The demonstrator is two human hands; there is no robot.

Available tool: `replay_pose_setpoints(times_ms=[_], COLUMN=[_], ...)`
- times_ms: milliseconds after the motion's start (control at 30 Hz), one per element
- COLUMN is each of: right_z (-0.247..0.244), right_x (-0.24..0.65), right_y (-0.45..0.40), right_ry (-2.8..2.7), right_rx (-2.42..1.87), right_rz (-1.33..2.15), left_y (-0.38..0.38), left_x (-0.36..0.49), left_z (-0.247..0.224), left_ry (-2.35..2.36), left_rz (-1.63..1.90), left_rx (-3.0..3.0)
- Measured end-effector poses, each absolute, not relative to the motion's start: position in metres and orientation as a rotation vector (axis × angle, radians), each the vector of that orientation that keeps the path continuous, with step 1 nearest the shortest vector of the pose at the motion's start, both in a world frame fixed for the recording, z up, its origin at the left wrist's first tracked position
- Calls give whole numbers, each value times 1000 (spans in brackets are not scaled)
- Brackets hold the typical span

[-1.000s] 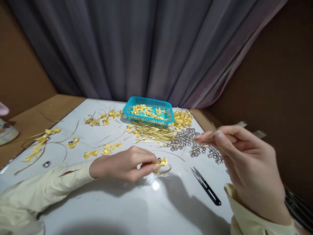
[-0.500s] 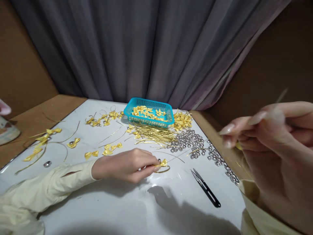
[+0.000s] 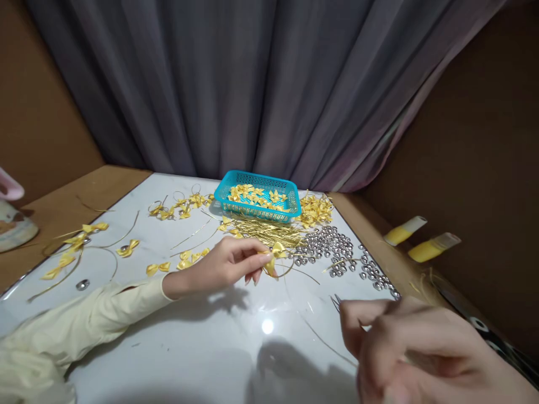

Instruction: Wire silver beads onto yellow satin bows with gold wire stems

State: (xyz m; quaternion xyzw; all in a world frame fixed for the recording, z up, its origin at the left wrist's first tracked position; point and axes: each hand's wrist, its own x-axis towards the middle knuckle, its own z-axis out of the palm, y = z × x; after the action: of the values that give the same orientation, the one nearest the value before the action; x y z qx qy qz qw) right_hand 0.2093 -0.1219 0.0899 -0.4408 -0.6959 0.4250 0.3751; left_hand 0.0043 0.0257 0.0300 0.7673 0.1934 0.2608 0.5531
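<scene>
My left hand (image 3: pixel 233 261) pinches a yellow ribbon bow (image 3: pixel 275 255) between thumb and fingers, just above the white tabletop. A loop of gold cord hangs from the bow. Closer to the camera, my right hand (image 3: pixel 421 348) is curled shut over the right front of the table. Its fingers hide whatever is in them. Only the pointed tips of the thread snips (image 3: pixel 336 302) show past its knuckles; whether the hand touches them I cannot tell. A thin thread (image 3: pixel 322 339) runs from below the bow towards this hand.
A turquoise basket (image 3: pixel 223 196) holds yellow bows at the back. Gold cords (image 3: pixel 269 231) lie before it, with a pile of silver beads (image 3: pixel 328 247) to their right. Finished-looking bows (image 3: pixel 128 248) are scattered left. Two yellow-filled tubes (image 3: pixel 433 247) are at right; a cup (image 3: pixel 14 227) stands left.
My right hand has come down and left from the raised right side, now covering most of the snips. My left hand has lifted and turned the bow slightly. The yellow-filled tubes are uncovered.
</scene>
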Motion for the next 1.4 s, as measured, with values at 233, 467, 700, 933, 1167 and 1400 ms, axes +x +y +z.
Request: replay_pose_setpoints(times_ms=[233, 467, 700, 933, 1167, 1400], right_z=[82, 84, 69, 59, 54, 52], right_x=[231, 220, 204, 191, 188, 188], right_y=[-129, -105, -97, -90, -94, -92], right_ry=[-1662, -1599, -1464, -1604, -1592, -1612], right_rx=[-1028, -1024, -1259, -1333, -1360, -1375], right_rz=[1159, 1204, 1144, 817, 849, 824], left_y=[31, 32, 30, 24, 21, 20], left_x=[8, 9, 8, 10, 10, 10], left_z=[17, 23, 20, 20, 18, 20], left_ry=[554, 446, 311, 271, 284, 304], left_rz=[816, 663, 586, 441, 378, 385], left_rx=[2145, 1661, 1412, 1216, 1090, 1124])
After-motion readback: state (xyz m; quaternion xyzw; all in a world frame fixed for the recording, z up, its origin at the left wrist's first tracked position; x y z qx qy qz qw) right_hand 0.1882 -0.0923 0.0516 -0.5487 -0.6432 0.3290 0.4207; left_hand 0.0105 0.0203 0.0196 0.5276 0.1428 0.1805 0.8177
